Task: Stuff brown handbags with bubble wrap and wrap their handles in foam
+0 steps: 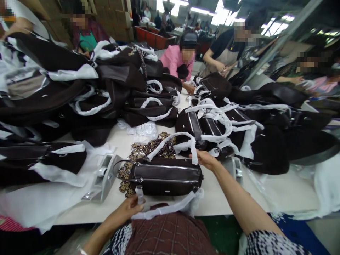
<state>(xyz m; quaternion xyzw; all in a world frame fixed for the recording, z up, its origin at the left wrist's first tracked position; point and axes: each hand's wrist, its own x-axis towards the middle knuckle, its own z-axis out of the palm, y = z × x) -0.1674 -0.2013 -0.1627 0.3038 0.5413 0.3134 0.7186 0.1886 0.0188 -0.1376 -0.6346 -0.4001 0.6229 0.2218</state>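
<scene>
A dark brown handbag [167, 174] with two zips lies on the table in front of me, its handles wrapped in white material. My left hand [132, 207] is closed at the base of the near wrapped handle [170, 209], by the bag's front left corner. At the back right of the bag, my right hand [207, 159] is beside the far wrapped handle [172, 136]; its fingertips are partly hidden behind that handle. Patterned straps or chains [151, 147] lie heaped behind and left of the bag.
Piles of dark bags [106, 74] rise at the left, with more bags [265, 141] at the right. Metal holders [102, 179] stand on the table [191, 203] on both sides. Clear plastic packets [143, 130] lie beyond the straps. Several people work across the table.
</scene>
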